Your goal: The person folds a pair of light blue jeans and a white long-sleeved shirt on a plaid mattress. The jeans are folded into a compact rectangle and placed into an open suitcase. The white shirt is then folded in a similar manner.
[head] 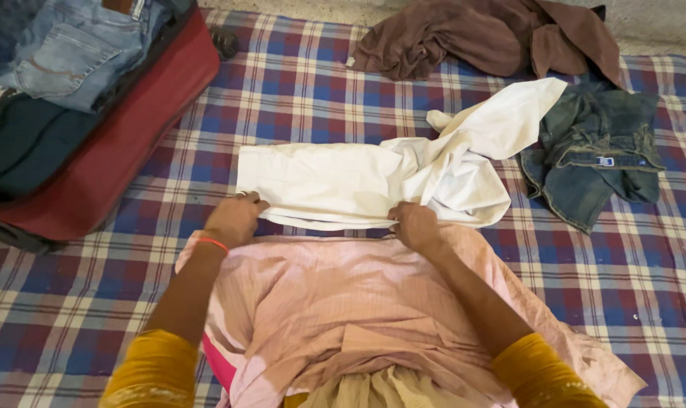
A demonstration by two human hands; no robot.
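A white garment lies partly folded across the checked sheet, its far end crumpled and trailing up to the right. My left hand grips its near left edge with closed fingers. My right hand pinches the near edge further right. Both arms wear mustard-yellow sleeves, and a red thread circles my left wrist. A pink striped garment is spread under my forearms, just in front of the white one.
An open red suitcase with folded jeans and dark clothes stands at the upper left. A brown garment lies at the top. Crumpled blue denim sits at the right.
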